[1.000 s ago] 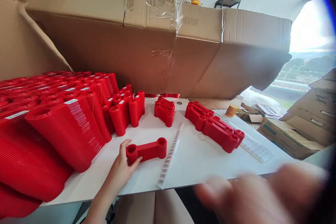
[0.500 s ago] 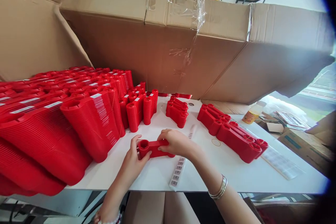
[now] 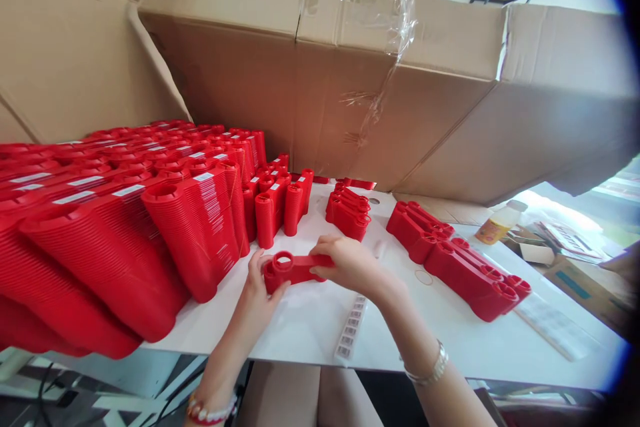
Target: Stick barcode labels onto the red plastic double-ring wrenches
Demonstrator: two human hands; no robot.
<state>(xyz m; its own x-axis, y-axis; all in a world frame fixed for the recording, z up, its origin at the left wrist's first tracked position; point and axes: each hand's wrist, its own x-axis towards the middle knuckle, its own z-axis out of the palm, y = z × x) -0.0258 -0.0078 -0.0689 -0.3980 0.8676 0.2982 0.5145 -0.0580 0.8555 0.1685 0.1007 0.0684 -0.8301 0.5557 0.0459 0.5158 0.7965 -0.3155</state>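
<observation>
I have left hand [image 3: 261, 290] and right hand [image 3: 345, 267], each grip holding one end, smooth ring-ended red piece [image 3: 301, 269], white bench [image 3: 300, 330], finely ribbed red stacks [image 3: 175, 233]

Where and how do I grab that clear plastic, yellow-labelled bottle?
Maybe grip the bottle around its sides below the pale cap, from the near side, over the red plastic stacks. It looks round and upright, with a brown cardboard box to its right.
</observation>
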